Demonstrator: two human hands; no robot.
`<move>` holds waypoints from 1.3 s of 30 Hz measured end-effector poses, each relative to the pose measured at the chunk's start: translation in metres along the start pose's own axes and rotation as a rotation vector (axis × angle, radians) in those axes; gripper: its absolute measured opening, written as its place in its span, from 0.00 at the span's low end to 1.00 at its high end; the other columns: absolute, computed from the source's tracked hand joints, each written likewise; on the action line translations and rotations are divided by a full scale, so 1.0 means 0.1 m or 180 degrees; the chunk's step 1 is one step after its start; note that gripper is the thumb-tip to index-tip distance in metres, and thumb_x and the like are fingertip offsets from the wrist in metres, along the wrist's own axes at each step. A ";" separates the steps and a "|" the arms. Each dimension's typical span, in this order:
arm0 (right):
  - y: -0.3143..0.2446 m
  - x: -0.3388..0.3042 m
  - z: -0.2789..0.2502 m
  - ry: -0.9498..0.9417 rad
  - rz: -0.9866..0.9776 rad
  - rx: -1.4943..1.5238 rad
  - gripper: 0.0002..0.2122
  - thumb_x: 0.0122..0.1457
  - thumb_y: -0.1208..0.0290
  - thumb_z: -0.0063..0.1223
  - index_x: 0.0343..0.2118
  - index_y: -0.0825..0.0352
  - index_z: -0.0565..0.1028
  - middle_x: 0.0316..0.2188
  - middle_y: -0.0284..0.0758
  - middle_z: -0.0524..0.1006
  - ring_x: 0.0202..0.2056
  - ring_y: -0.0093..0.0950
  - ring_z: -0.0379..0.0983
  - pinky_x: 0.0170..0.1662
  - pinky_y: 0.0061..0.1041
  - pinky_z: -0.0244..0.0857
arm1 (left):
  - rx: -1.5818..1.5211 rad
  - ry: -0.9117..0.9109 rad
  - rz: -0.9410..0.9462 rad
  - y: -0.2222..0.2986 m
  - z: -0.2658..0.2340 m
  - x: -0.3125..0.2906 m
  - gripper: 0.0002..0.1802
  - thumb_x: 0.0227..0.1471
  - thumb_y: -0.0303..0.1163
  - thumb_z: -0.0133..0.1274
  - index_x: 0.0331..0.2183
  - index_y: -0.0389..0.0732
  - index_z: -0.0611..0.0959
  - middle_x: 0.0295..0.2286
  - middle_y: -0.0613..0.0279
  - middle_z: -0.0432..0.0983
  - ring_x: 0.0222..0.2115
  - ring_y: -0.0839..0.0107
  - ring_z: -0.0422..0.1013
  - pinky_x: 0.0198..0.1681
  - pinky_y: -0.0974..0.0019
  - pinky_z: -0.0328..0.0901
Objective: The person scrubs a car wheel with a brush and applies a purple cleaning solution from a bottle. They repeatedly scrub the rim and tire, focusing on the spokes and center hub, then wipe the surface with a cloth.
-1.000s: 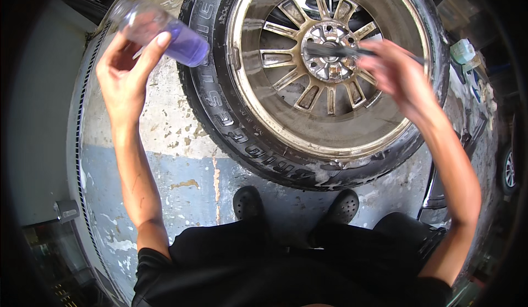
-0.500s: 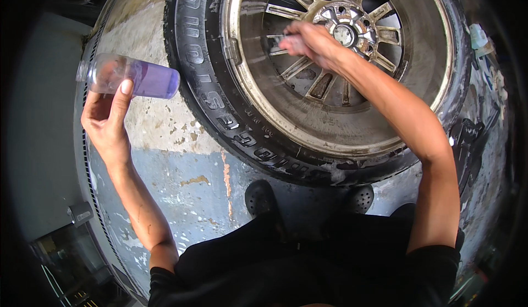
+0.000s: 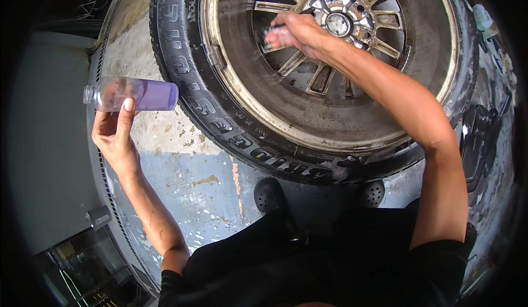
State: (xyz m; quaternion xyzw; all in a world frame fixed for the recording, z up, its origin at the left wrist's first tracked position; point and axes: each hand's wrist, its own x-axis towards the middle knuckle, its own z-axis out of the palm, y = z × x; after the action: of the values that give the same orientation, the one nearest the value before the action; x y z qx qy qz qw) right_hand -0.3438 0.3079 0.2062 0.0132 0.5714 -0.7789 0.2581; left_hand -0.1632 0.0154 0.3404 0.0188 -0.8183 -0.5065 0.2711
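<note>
My left hand is closed around a clear plastic bottle, held on its side left of the tyre. Purple liquid lies toward the bottle's base, on the right, and its open-looking neck points left. A black tyre with raised lettering lies flat, its dirty metal wheel rim facing up. Over the rim's left spokes, near the hub, hovers my right hand. Motion smears its fingertips, so whether anything is in them cannot be made out.
My dark clogs stand just below the tyre on a worn grey-blue floor with peeling paint. Dark items lie right of the tyre, below a pale bluish container. A slotted drain strip runs along the left.
The view has shifted, with the tyre sitting slightly more left. The bottle has come closer to level from its base-down tilt. My right hand stays over the left spokes, still blurred.
</note>
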 end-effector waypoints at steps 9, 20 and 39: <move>0.04 -0.03 -0.04 -0.0093 0.0122 -0.0297 0.16 0.61 0.71 0.40 0.45 0.82 0.64 0.33 0.51 0.76 0.29 0.29 0.76 0.35 0.25 0.75 | 0.0002 0.0021 0.0065 0.06 0.10 -0.01 0.20 0.51 0.25 0.60 0.47 0.32 0.79 0.39 0.54 0.78 0.39 0.70 0.74 0.43 0.64 0.71; 0.04 0.11 -0.10 -0.0019 0.0079 0.0115 0.16 0.60 0.71 0.43 0.43 0.82 0.64 0.30 0.53 0.76 0.28 0.34 0.77 0.32 0.27 0.78 | -0.0070 0.0015 0.0038 0.10 0.18 -0.01 0.20 0.50 0.26 0.61 0.46 0.33 0.79 0.38 0.55 0.78 0.38 0.71 0.75 0.42 0.67 0.71; 0.29 -0.38 -0.40 -0.0667 0.0694 -0.2079 0.11 0.65 0.68 0.40 0.33 0.71 0.69 0.20 0.42 0.77 0.17 0.25 0.74 0.18 0.21 0.71 | 0.0021 0.0010 0.0057 0.15 0.18 -0.12 0.20 0.50 0.25 0.61 0.46 0.32 0.79 0.38 0.54 0.79 0.38 0.71 0.75 0.42 0.66 0.72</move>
State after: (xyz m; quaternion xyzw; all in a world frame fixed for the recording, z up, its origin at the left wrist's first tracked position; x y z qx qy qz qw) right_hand -0.3098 0.3518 0.1789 -0.0890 0.7558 -0.5203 0.3875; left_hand -0.1577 0.0409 0.3424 0.0132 -0.8197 -0.5013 0.2768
